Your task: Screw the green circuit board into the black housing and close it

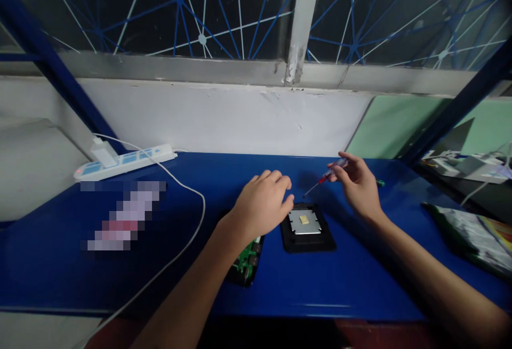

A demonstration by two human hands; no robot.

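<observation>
My right hand (360,186) is closed round the clear handle of a screwdriver (325,177) with a red collar. Its thin shaft slants down to the left, and a small dark spot shows at the tip, above the far edge of a black cover (309,243). A silver metal plate with a beige square pad (304,220) lies in that cover. My left hand (262,200) hovers with bent fingers, thumb and forefinger apart near the screwdriver's tip. Partly hidden beneath it is a green circuit board (246,261) in a black case.
A white power strip (132,161) with a plugged-in adapter stands at the back left. Its white cable (202,205) crosses the blue table (304,287). A blurred-out item lies at left. Right are a plastic packet (468,232) and a small green object (380,183).
</observation>
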